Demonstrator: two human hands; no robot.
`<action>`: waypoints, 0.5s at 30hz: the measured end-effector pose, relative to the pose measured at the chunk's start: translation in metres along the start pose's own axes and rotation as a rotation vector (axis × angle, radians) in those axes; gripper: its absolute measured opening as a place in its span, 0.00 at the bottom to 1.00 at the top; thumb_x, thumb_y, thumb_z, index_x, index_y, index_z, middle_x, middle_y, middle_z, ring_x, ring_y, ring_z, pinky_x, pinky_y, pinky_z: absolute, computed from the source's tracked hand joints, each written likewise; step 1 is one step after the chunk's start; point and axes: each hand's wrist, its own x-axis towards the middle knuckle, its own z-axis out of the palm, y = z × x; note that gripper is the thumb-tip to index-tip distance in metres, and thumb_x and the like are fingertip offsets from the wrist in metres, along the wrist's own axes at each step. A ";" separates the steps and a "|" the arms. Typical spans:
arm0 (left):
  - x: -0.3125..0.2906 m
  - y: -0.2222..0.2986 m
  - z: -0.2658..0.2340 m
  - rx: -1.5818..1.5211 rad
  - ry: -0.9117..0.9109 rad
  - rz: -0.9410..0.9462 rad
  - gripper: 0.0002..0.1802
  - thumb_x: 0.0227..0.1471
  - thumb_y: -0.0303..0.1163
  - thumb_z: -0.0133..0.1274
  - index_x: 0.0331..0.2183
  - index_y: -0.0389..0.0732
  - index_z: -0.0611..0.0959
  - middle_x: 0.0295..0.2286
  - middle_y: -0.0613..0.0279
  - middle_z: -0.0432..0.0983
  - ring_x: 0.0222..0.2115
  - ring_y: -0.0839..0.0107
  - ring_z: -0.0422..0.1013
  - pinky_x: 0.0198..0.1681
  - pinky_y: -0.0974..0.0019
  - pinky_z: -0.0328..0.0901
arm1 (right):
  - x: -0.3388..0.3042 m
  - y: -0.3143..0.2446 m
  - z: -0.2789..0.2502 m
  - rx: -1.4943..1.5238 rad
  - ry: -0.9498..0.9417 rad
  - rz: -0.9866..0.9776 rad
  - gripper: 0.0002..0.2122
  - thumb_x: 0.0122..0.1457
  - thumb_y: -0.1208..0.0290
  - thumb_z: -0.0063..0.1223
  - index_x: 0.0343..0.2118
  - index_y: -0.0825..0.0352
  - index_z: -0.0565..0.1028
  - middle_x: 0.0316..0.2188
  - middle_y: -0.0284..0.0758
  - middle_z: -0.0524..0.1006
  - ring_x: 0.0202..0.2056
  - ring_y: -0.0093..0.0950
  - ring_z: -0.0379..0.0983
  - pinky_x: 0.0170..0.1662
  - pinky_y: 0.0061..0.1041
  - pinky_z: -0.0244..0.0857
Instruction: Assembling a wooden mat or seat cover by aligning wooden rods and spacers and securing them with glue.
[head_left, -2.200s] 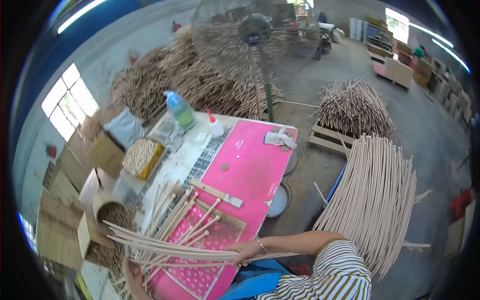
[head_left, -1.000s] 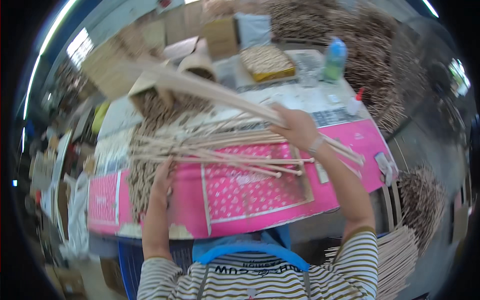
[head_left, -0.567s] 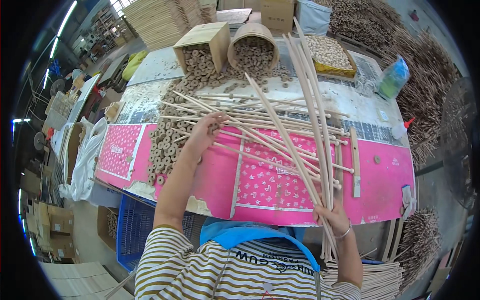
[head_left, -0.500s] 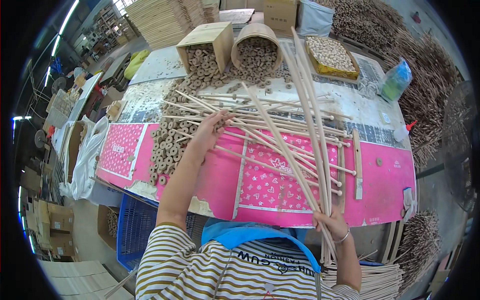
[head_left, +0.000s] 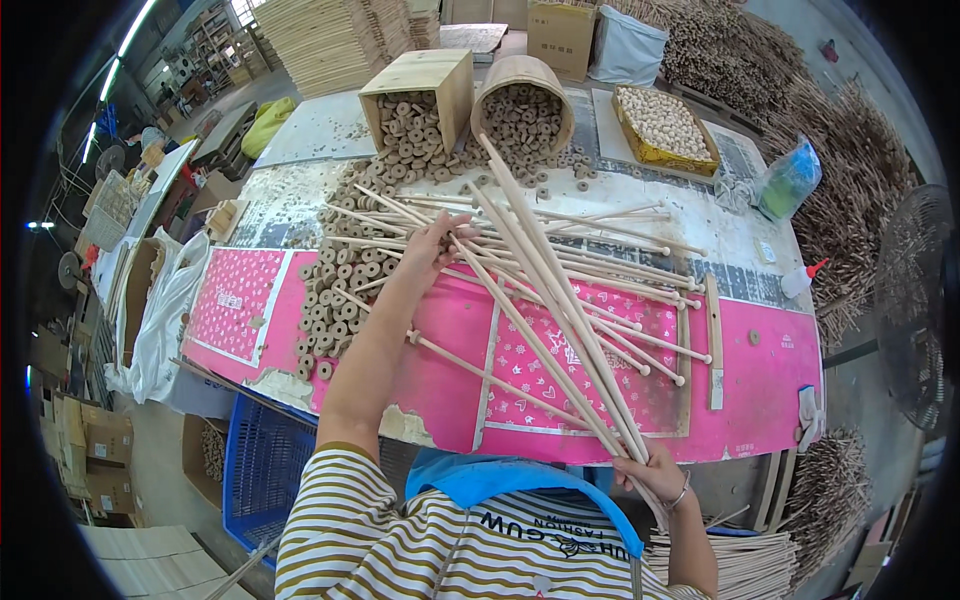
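Note:
My right hand (head_left: 652, 476), with a band on its wrist, is closed around the near ends of several long pale wooden sticks (head_left: 560, 290). They slant up and left over the table. My left hand (head_left: 432, 243) has its fingers curled at the far tip of one slanting stick; what lies inside them is mostly hidden. Beside and under it are small wooden rings (head_left: 335, 290) with center holes, in a loose heap. More sticks with round knobs (head_left: 640, 268) lie across the table, pointing right. One stick with a ring near its tip (head_left: 480, 373) lies nearer me.
At the back, a wooden box (head_left: 420, 75) and a round wooden tub (head_left: 525, 80) lie tipped, spilling rings. A yellow tray (head_left: 668, 130) holds wooden balls. A wooden bar (head_left: 714, 340), a glue bottle (head_left: 803, 278) and a fan (head_left: 912, 300) are at right; a blue crate (head_left: 265, 460) sits below left.
The held sticks have swung left and lower, and their far ends now lean toward my left hand. A ringed stick now lies nearer me. My right hand has shifted slightly down.

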 end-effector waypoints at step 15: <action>-0.024 -0.016 0.004 -0.210 0.045 0.043 0.15 0.67 0.46 0.50 0.38 0.43 0.79 0.27 0.67 0.78 0.16 0.84 0.64 0.14 0.79 0.53 | 0.031 -0.042 0.012 -0.126 0.004 -0.154 0.16 0.64 0.66 0.60 0.50 0.69 0.76 0.25 0.29 0.77 0.23 0.15 0.73 0.23 0.16 0.66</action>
